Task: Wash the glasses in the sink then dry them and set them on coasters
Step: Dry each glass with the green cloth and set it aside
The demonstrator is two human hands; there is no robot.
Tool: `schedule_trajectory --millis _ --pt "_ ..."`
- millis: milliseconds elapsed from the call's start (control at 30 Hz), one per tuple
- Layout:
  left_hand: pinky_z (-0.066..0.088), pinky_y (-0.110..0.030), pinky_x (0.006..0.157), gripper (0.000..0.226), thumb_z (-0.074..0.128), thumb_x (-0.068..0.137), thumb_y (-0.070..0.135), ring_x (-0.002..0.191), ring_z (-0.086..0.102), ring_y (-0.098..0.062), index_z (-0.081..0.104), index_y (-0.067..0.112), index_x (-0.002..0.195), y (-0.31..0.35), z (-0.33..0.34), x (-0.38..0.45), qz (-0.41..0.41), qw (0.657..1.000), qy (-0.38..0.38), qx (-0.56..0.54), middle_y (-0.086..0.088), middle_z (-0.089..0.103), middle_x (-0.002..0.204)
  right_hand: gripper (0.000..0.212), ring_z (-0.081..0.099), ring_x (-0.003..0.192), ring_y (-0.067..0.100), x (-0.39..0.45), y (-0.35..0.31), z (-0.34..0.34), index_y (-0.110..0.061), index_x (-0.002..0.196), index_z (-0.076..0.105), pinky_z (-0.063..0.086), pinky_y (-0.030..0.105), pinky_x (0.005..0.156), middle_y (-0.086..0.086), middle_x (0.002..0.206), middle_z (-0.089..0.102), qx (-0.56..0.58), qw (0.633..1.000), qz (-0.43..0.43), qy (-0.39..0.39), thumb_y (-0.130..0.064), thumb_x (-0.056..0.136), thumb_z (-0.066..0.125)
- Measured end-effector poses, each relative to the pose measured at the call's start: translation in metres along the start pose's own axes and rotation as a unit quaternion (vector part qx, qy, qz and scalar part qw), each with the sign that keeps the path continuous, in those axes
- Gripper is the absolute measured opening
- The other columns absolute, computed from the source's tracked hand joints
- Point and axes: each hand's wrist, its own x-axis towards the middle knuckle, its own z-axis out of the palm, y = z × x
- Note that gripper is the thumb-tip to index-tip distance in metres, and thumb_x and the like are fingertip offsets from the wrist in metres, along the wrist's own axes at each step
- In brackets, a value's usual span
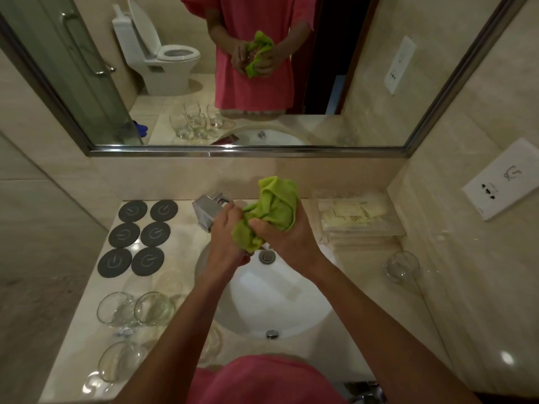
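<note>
Both my hands are raised over the white sink (pixel 280 304), working a green cloth (pixel 272 211). My right hand (pixel 284 237) grips the bunched cloth. My left hand (pixel 226 231) curls around its lower end; the mirror reflection shows a clear glass between the hands, but from above the cloth hides it. Several dark round coasters (pixel 140 237) lie bare in two columns on the counter's far left. Several clear glasses (pixel 153 307) stand at the near left, and one glass (pixel 402 265) stands to the right of the sink.
A chrome faucet (pixel 208 209) sits behind the basin, just left of my hands. A clear tray (pixel 364 237) of packets occupies the counter's far right. A wall socket plate (pixel 501 185) is on the right wall. The mirror (pixel 233 83) spans the back wall.
</note>
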Motion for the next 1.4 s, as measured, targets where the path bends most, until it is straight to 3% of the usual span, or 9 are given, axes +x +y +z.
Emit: schedule_trajectory --millis 200,433,600,767,867,933,1133,1233,1400 --pt "0.05 -0.038 0.072 0.028 0.041 0.095 0.024 0.078 0.063 -0.028 0.063 0.01 0.087 0.009 -0.008 0.01 -0.11 0.992 0.013 -0.054 -0.014 0.063 0.081 0.078 0.066 0.112 0.017 -0.009 0.008 -0.003 -0.038 0.13 0.043 0.057 0.043 0.094 0.001 0.122 0.065 -0.077 0.992 -0.06 -0.08 -0.033 0.066 0.087" --pt "0.052 -0.043 0.073 0.032 0.042 0.094 0.024 0.079 0.064 -0.032 0.068 0.01 0.083 0.012 -0.012 0.01 -0.116 0.992 0.035 -0.028 -0.016 0.067 0.078 0.108 0.061 0.119 0.016 -0.01 -0.002 -0.004 -0.048 0.148 0.018 0.057 0.04 0.095 -0.006 0.135 0.053 -0.042 0.99 -0.063 -0.122 -0.015 0.074 0.089" --pt "0.056 -0.046 0.08 0.036 0.041 0.1 0.023 0.084 0.068 -0.032 0.069 0.015 0.079 0.008 -0.014 0.007 -0.088 0.995 0.031 -0.038 -0.011 0.072 0.081 0.07 0.051 0.117 0.002 -0.011 -0.003 0.002 -0.036 0.144 0.042 0.047 0.016 0.095 -0.001 0.135 0.046 -0.162 0.976 -0.103 -0.099 -0.054 0.082 0.071" --pt "0.053 -0.056 0.083 0.033 0.035 0.1 0.018 0.092 0.062 -0.04 0.06 -0.002 0.089 0.002 -0.009 0.009 -0.016 0.997 0.069 0.043 -0.024 0.064 0.097 0.049 0.058 0.104 0.009 -0.011 0.003 0.011 -0.024 0.122 0.056 0.05 0.023 0.088 0.002 0.119 0.055 -0.151 0.983 -0.105 -0.022 -0.057 0.085 0.06" --pt "0.043 -0.028 0.064 0.034 0.033 0.102 0.012 0.067 0.049 -0.011 0.045 0.012 0.071 0.008 0.0 -0.004 0.102 0.988 0.103 0.053 -0.004 0.049 0.072 0.043 0.065 0.095 0.018 -0.009 0.0 0.013 -0.023 0.117 0.057 0.057 0.036 0.081 0.003 0.107 0.064 -0.057 0.996 -0.07 0.018 -0.049 0.084 0.066" --pt "0.034 -0.017 0.054 0.033 0.035 0.102 0.006 0.055 0.04 -0.003 0.038 0.015 0.07 0.011 0.005 -0.011 0.185 0.974 0.12 0.053 0.002 0.041 0.065 0.043 0.067 0.091 0.014 -0.005 -0.007 0.01 -0.022 0.119 0.057 0.057 0.028 0.077 0.0 0.102 0.067 -0.009 0.999 -0.035 0.016 -0.043 0.085 0.069" --pt "0.03 -0.023 0.051 0.022 0.034 0.097 0.01 0.053 0.044 -0.021 0.05 0.004 0.083 0.001 0.003 -0.011 0.432 0.868 0.125 0.209 -0.011 0.051 0.066 0.038 0.07 0.095 0.017 0.01 -0.021 -0.007 -0.042 0.126 0.056 0.058 0.033 0.067 -0.001 0.113 0.069 0.084 0.983 0.154 -0.05 -0.04 0.091 0.07" --pt "0.033 -0.023 0.057 0.02 0.035 0.098 0.01 0.06 0.047 -0.021 0.052 0.001 0.092 -0.006 -0.002 -0.008 0.494 0.827 0.106 0.246 -0.015 0.055 0.074 0.047 0.071 0.08 0.014 0.014 -0.029 -0.011 -0.027 0.129 0.06 0.056 0.029 0.06 0.0 0.1 0.073 0.084 0.97 0.22 -0.066 -0.047 0.088 0.071" --pt "0.033 -0.032 0.051 0.017 0.032 0.098 0.013 0.055 0.04 -0.014 0.044 0.013 0.086 0.001 0.003 -0.001 0.424 0.887 0.086 0.161 0.001 0.046 0.065 0.049 0.072 0.084 0.014 0.011 -0.022 0.0 -0.018 0.107 0.071 0.056 0.032 0.069 -0.001 0.088 0.075 0.03 0.988 0.149 0.002 -0.057 0.077 0.071"
